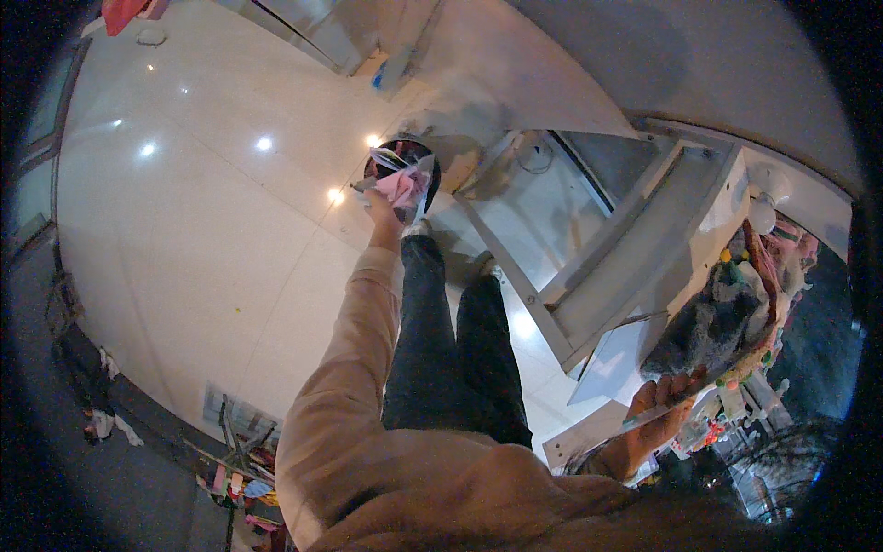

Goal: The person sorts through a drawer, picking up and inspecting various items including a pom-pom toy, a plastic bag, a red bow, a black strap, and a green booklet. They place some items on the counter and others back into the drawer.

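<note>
My left hand [383, 210] reaches down and forward, its fingers closed on crumpled pink material [402, 186], which looks like paper or plastic. This lies over a round dark bin [433, 188] standing on the floor by my feet, with pale and clear wrappers at its opening. Low on the right, my right hand [652, 421] is at the edge of a shelf or tabletop, fingers bent, beside a grey and black furry plush item [717, 317]. Blur and the edge crossing the hand hide whether it grips anything.
A white furniture frame [607, 241] with open compartments stands right of my legs. A white panel [610, 359] juts out below it. Plush and small coloured things crowd the far right. A rack with coloured items [241, 476] is at lower left. The pale floor reflects lights.
</note>
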Available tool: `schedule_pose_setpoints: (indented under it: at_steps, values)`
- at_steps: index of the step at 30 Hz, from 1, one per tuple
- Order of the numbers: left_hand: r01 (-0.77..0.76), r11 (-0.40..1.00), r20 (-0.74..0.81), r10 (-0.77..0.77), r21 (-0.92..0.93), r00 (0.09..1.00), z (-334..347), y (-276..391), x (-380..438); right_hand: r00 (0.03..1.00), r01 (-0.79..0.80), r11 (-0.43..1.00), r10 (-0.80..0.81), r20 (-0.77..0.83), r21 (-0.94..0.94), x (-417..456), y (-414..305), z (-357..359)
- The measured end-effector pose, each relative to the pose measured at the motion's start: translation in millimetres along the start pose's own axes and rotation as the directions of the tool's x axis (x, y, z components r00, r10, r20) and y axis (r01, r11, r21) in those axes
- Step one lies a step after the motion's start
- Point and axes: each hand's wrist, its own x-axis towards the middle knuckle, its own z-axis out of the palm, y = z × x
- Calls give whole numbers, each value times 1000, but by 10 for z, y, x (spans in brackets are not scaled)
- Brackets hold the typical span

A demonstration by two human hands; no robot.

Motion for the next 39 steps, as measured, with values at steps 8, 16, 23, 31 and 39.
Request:
schedule_pose_setpoints:
  at_steps: [8, 16, 23, 31, 39]
  values:
    - [-476, 357, 270, 493, 804, 827, 99, 235, -570, 996, -34, 989, 46, -83, 147, -90, 25, 82]
    - [-602, -616, 833, 174, 509, 526, 385, 391, -629, 974, 111, 990, -127, 187, 92, -166, 31, -76]
    - [-613, -713, 852, -42, 340, 522, 418, -102, 29, 984, 141, 986, -129, 122, -93, 68, -25, -246]
    - [-614, -623, 843, 145, 485, 518, 424, -181, 441, 985, 139, 976, -119, 124, -169, 189, -92, -332]
    - [-698, -379, 777, 105, 608, 620, -156, 600, -791, 982, 95, 963, -48, 184, -253, 50, -228, -391]
